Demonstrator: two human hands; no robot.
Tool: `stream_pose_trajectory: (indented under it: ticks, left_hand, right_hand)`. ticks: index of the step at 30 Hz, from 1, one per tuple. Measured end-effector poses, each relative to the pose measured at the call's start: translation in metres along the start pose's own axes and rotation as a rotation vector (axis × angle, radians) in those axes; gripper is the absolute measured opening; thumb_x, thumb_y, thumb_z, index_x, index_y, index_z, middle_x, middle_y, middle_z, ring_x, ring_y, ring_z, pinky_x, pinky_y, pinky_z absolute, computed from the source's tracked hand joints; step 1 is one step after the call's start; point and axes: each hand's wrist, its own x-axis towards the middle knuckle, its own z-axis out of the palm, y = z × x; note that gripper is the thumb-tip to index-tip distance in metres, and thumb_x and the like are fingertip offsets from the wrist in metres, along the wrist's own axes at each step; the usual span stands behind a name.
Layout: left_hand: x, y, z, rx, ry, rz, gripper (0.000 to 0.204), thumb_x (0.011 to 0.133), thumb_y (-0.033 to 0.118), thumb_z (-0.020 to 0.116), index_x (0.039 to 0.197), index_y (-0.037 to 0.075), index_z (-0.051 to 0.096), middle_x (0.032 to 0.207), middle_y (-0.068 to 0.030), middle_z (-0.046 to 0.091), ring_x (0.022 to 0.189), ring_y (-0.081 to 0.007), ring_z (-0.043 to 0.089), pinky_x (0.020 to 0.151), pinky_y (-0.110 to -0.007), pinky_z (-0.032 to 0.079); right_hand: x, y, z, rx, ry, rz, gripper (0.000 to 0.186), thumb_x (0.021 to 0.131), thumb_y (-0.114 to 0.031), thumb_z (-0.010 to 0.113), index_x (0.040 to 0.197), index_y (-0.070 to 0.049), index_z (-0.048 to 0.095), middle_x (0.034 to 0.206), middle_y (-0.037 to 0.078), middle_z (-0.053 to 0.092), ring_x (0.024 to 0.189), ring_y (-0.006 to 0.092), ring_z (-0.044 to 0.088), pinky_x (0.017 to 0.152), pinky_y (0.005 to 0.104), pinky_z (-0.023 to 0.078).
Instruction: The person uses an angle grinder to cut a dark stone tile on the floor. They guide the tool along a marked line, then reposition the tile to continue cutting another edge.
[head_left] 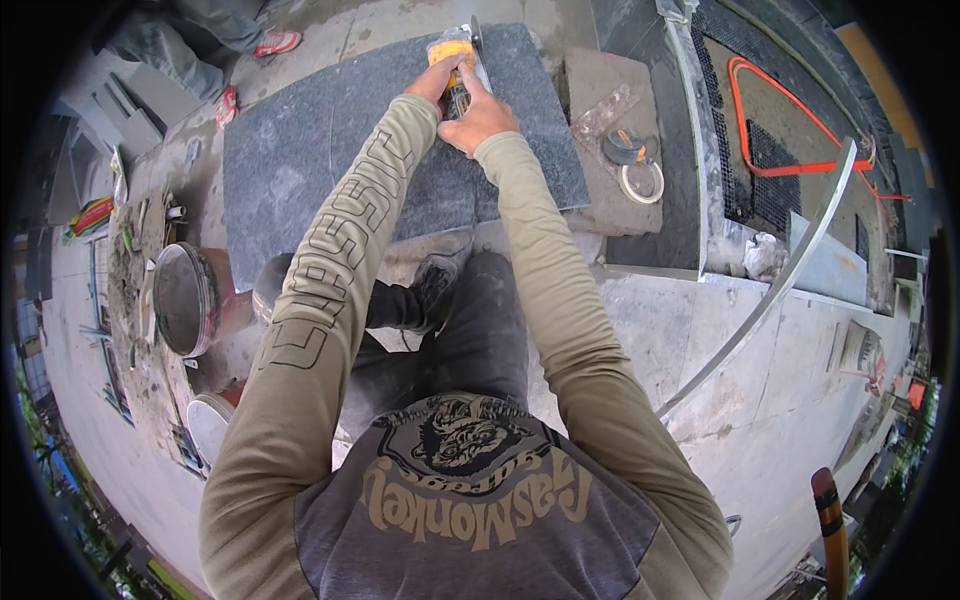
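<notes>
A yellow and black angle grinder [453, 48] with a thin upright disc [476, 36] rests at the far part of a large dark grey stone slab [330, 150]. My left hand [434, 83] wraps round the grinder from its left side. From the right, my right hand [480, 120] closes on the rear of its body. Both arms reach straight out, and the hands nearly meet over the tool. Part of the grinder's body is covered by my fingers. A faint line runs across the slab below my hands.
A tape measure [625, 147] and a roll of masking tape [642, 183] lie on a board to the right. An orange hose [740, 110] and a long curved metal strip [790, 275] are farther right. Buckets [183, 300] stand left; another person's red shoes [277, 42] show beyond the slab.
</notes>
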Motion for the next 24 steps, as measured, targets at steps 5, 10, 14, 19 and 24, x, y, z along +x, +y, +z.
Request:
stream_pose_trajectory:
  ticks: [5,10,14,19,24]
  left_hand:
    - [-0.011,-0.013,-0.002,-0.022,-0.021,-0.018,0.045,0.108,0.035,0.057,0.140,0.003,0.055,0.119,-0.0157,0.069,0.106,-0.0289,0.070,0.096,-0.045,0.058]
    - [-0.026,-0.031,-0.006,-0.044,-0.066,-0.016,0.047,0.108,0.037,0.059,0.142,0.005,0.055,0.120,-0.0147,0.069,0.105,-0.0281,0.071,0.093,-0.045,0.059]
    - [-0.029,-0.035,-0.007,-0.056,-0.072,-0.035,0.051,0.106,0.040,0.062,0.143,0.005,0.056,0.122,-0.0135,0.069,0.106,-0.0262,0.071,0.092,-0.044,0.060]
    - [-0.040,-0.036,-0.004,-0.031,-0.068,-0.016,0.050,0.106,0.039,0.061,0.143,0.006,0.056,0.119,-0.0128,0.070,0.103,-0.0258,0.071,0.091,-0.043,0.060]
    - [-0.042,-0.035,-0.002,-0.022,-0.071,0.007,0.049,0.106,0.039,0.061,0.142,0.006,0.057,0.118,-0.0127,0.070,0.103,-0.0258,0.071,0.091,-0.043,0.060]
  right_hand:
    - [-0.026,0.003,-0.001,-0.025,0.030,-0.047,0.108,0.072,-0.031,0.077,0.169,-0.030,0.029,0.126,0.022,0.075,0.116,0.0427,0.071,0.104,0.0457,0.056]
    - [-0.061,-0.002,-0.016,0.021,-0.044,-0.005,0.106,0.072,-0.024,0.075,0.168,-0.025,0.030,0.136,0.021,0.070,0.121,0.0426,0.069,0.108,0.0472,0.055]
    - [-0.066,-0.001,-0.016,0.039,-0.035,-0.002,0.106,0.072,-0.024,0.075,0.168,-0.025,0.031,0.130,0.021,0.073,0.120,0.0432,0.069,0.106,0.0481,0.055]
    - [-0.071,0.002,-0.016,0.061,-0.044,0.010,0.106,0.072,-0.024,0.075,0.168,-0.025,0.031,0.128,0.022,0.073,0.119,0.0436,0.070,0.106,0.0485,0.055]
    - [-0.065,0.009,-0.009,0.016,-0.011,0.006,0.107,0.072,-0.029,0.076,0.169,-0.028,0.030,0.114,0.018,0.077,0.111,0.0401,0.073,0.102,0.0461,0.056]
